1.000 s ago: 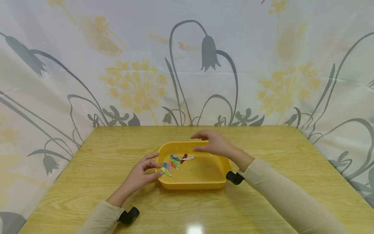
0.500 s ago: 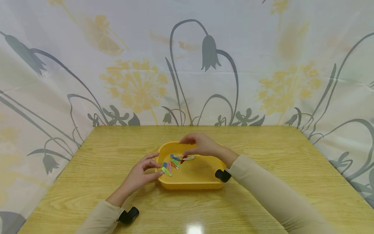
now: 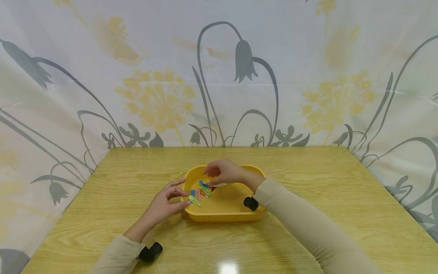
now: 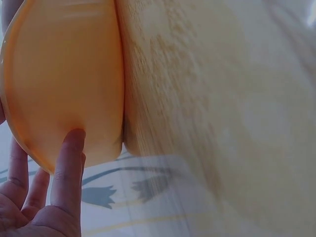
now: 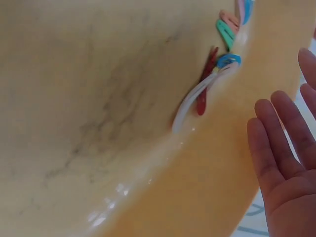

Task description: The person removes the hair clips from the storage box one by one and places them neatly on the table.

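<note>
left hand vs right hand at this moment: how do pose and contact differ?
The left hand sits at the yellow tray's left outer wall, fingers pressed against it; the right hand hovers over the tray's inside, above the hair clips. The left hand touches the tray; the right hand holds nothing, its fingers straight, showing no contact. Both wear beige sleeves and wrist cameras.
</note>
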Available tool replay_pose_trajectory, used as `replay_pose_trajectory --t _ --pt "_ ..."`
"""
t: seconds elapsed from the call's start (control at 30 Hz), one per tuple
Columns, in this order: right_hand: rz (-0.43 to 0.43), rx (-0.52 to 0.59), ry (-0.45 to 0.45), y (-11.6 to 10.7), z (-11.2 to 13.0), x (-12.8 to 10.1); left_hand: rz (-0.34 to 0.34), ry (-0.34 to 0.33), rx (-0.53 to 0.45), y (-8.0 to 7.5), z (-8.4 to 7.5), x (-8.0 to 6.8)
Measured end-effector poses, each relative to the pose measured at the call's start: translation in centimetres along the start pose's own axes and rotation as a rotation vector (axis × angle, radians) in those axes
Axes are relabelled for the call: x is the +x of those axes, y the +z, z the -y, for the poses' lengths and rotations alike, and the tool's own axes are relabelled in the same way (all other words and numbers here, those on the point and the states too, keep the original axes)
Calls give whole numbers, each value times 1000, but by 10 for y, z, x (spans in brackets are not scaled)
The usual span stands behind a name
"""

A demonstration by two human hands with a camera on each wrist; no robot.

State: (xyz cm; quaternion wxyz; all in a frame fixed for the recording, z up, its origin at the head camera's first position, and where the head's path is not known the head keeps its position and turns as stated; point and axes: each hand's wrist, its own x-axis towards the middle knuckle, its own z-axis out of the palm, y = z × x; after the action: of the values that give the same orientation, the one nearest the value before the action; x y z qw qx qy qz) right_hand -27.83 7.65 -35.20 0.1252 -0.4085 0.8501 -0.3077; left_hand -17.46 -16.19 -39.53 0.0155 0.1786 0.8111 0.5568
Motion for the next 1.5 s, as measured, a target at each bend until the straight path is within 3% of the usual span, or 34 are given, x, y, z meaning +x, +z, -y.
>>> replay_pose_trajectory --t 0.27,0.47,0.87,1.13,1.3,1.5 --pt "66 -19 37 7 -8 6 -7 3 15 -1 1 1" --pt "117 16 -17 17 -23 14 -8 23 20 -1 3 1" --pt "121 -6 -15 31 -17 21 -14 16 16 0 4 1" --pt "157 -66 -42 27 -13 18 -17 26 22 1 3 2" --pt "228 -58 -23 20 -12 13 -16 25 21 0 3 3" --pt "251 -43 -11 16 -12 9 -17 21 22 0 4 2"
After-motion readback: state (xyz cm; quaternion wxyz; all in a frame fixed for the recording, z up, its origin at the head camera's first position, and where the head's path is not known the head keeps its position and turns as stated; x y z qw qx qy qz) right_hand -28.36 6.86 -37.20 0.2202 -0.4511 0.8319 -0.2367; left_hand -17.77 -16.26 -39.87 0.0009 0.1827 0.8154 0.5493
